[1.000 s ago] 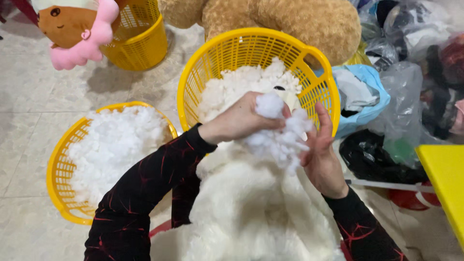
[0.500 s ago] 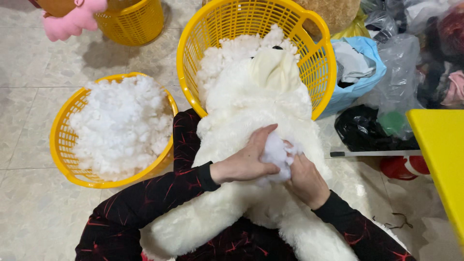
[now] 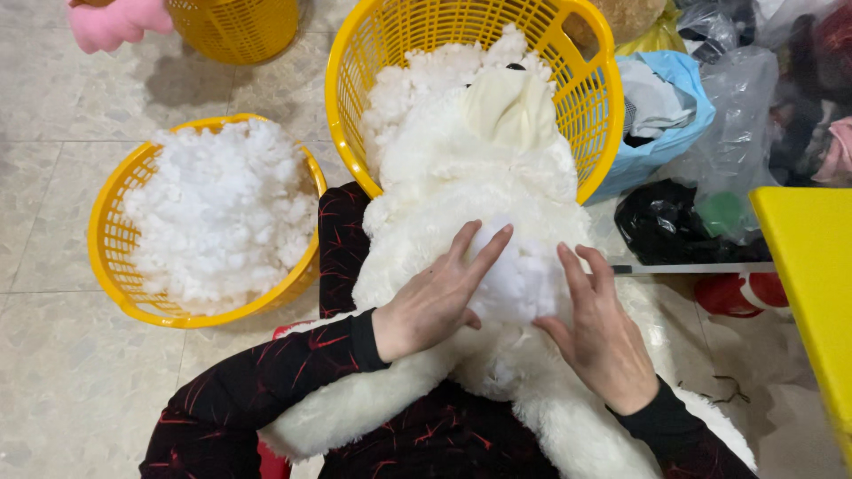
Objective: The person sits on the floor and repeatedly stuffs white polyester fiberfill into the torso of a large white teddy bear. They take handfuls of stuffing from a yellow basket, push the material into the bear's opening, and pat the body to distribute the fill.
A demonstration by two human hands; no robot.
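A: Nearest the camera: black sleeves with red streaks, both arms reaching over a white plush toy (image 3: 461, 204) that lies across the lap.

B: Left hand?

A: Left hand (image 3: 435, 297) lies flat on the toy's body, fingers (image 3: 484, 253) stretched out and loose, clasping nothing. The fingertips rest on the edge of a wad of white stuffing (image 3: 519, 279) that bulges from the fur.

B: And the right?

A: Right hand (image 3: 603, 341) is just beside that wad on its other side, fingers spread and slack, palm down on the fur. The wad sits between the two hands, at the middle of the toy's body.

B: Further out?

A: The toy's upper end leans into a large yellow basket (image 3: 581, 115) straight ahead, with loose white filling heaped behind it. To the left, on the tiled floor (image 3: 53, 177), stands a second yellow basket (image 3: 111, 266), full of the same white filling.

B: Right side?

A: A yellow table (image 3: 812, 275) edge near the right border. Beyond it, a blue bag (image 3: 683, 106) and clear plastic bags (image 3: 745, 115) of dark goods. Far left at the top, a third yellow basket (image 3: 235, 31) and a pink plush piece (image 3: 111, 22).
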